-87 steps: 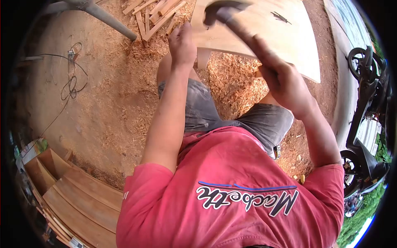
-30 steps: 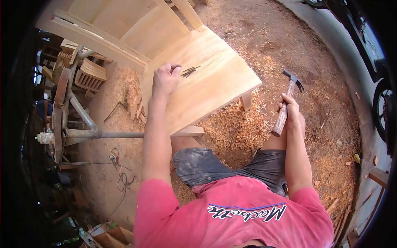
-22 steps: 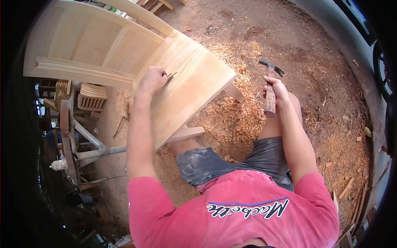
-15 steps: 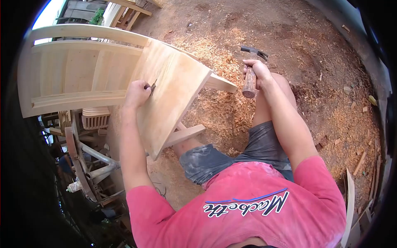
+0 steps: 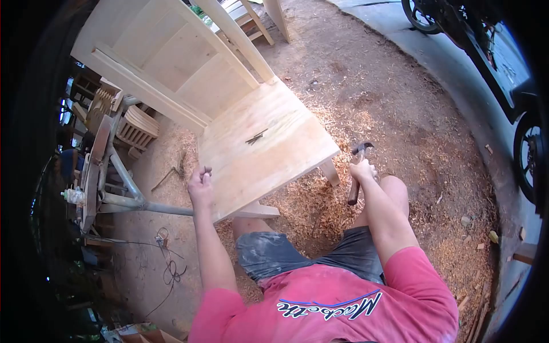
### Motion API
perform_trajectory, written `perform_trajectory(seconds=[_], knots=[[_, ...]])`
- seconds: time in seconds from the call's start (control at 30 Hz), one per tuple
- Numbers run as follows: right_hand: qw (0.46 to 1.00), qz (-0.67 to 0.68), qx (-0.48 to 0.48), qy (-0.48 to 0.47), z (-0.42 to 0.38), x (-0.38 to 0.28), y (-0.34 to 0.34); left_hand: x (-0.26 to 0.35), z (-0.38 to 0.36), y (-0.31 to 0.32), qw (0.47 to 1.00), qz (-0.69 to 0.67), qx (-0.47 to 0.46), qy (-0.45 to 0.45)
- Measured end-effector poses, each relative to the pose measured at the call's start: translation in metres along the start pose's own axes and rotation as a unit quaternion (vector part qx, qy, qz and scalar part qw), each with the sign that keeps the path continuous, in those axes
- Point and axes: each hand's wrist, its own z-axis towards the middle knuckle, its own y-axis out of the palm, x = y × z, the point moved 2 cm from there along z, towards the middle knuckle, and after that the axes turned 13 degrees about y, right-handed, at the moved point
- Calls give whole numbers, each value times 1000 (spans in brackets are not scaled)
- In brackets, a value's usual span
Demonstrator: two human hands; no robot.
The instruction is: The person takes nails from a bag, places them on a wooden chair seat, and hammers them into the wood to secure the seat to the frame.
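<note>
My right hand (image 5: 362,170) is wrapped round the handle of a claw hammer (image 5: 354,191), its head pointing away from me beside the wooden piece. My left hand (image 5: 200,187) hovers at the near left edge of a pale wooden seat (image 5: 274,151), its fingers curled together; whatever they may hold is too small to make out. Several thin dark nails (image 5: 256,137) lie in a small bunch on the seat. From the seat's far side rises a panelled wooden back (image 5: 177,63).
Wood shavings (image 5: 309,211) cover the dirt floor. At left stand a metal pipe frame (image 5: 123,177) and a slatted wooden piece (image 5: 137,128), with a cord (image 5: 171,271) on the ground. A motorcycle (image 5: 480,63) is parked at upper right, on concrete.
My left hand has come away from the nails and moved toward the seat's near left edge. My right hand still grips the hammer, now lower. The view has swung to the right.
</note>
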Motion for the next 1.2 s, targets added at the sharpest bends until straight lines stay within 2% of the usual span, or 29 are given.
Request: perform_trajectory(seconds=[0.03,0.07,0.1,0.13,0.17,0.2,0.23,0.27,0.3,0.33,0.37,0.4,0.5,0.53,0.6,0.67,0.73,0.8,0.87,0.9,0.93,1.07,1.1,1.13,1.17,1.2], knots=[[998,60,-2,-24,10,-8,16,-22,-24,-17,997,-22,43,-64],[985,123,-89,-82,3,-22,0,-38,-46,-30,987,-45,82,-128],[984,122,-82,-100,1,-33,-4,-49,-68,-37,973,-88,127,-172],[905,332,-212,-162,-3,-41,-2,-59,-88,-42,952,-128,172,-219],[760,507,-347,-215,-12,-53,5,-61,-100,-36,902,-256,217,-271],[761,452,-376,-273,-14,-54,6,-58,-111,-28,833,-370,274,-307],[786,381,-303,-382,-3,-53,25,-55,-118,-16,787,-408,343,-309],[688,488,-443,-304,-17,-59,28,-60,-125,-9,776,-437,337,-307],[701,475,-427,-316,-13,-59,34,-65,-126,5,745,-472,349,-318],[685,496,-427,-320,-4,-58,39,-61,-124,14,704,-522,359,-321],[694,499,-410,-318,-2,-59,38,-50,-121,15,679,-536,392,-313],[702,489,-402,-327,8,-59,43,-47,-118,19,620,-602,415,-284],[720,540,-333,-281,-14,-62,36,-51,-114,29,544,-628,469,-300],[718,538,-334,-289,-19,-70,32,-53,-105,29,540,-631,473,-294],[689,570,-360,-264,-7,-69,42,-56,-103,29,544,-632,468,-292],[694,556,-379,-257,37,-71,69,-64,-96,28,546,-638,468,-275],[696,547,-395,-246,32,-70,73,-73,-84,19,549,-641,464,-267],[703,589,-299,-263,-36,-79,47,-80,-73,12,556,-635,460,-277],[706,587,-311,-246,-49,-95,38,-80,-61,6,579,-623,437,-293],[710,584,-322,-227,-49,-92,33,-83,-58,5,607,-616,419,-276],[710,597,-314,-203,-57,-94,29,-81,-53,1,602,-603,424,-307],[702,615,-324,-153,-48,-113,24,-75,-25,-16,720,-483,422,-264],[700,613,-329,-160,-62,-121,14,-80,-20,-18,770,-417,402,-268],[721,602,-309,-146,-68,-126,7,-78,-14,-24,812,-375,377,-240],[742,590,-290,-132,-72,-130,2,-74,-8,-32,896,-225,342,-174],[735,594,-292,-147,-80,-134,-4,-62,3,-37,926,-154,314,-145]])
